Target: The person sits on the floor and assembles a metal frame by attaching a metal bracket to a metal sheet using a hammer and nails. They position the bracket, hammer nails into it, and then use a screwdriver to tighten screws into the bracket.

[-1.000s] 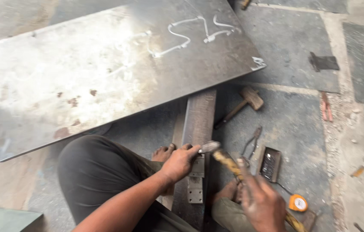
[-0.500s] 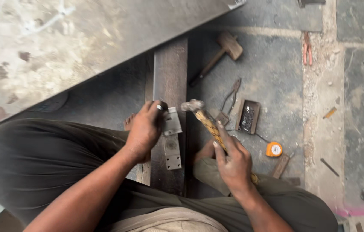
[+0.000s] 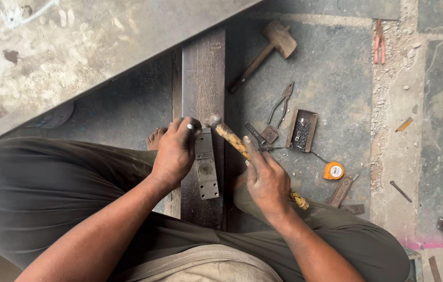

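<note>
My right hand [image 3: 267, 180] grips the yellowish patterned handle of a small hammer [image 3: 232, 140], whose head hovers just above the top of a grey metal hinge plate [image 3: 206, 168]. That plate lies on a dark steel bar [image 3: 203, 83] running away from me on the floor. My left hand [image 3: 176, 151] is closed at the plate's upper left edge, holding something small against it; what it pinches is hidden by the fingers. A bare foot [image 3: 154, 138] shows left of the bar.
A large steel sheet [image 3: 75, 57] covers the upper left. Right of the bar lie a wooden mallet [image 3: 268, 49], pliers [image 3: 281, 102], a small tray of screws [image 3: 301, 130], an orange tape measure [image 3: 333, 171] and red-handled snips [image 3: 378, 42].
The view has tilted down and closer over my lap. The hammer head has come nearer to the hinge plate beside my left hand.
</note>
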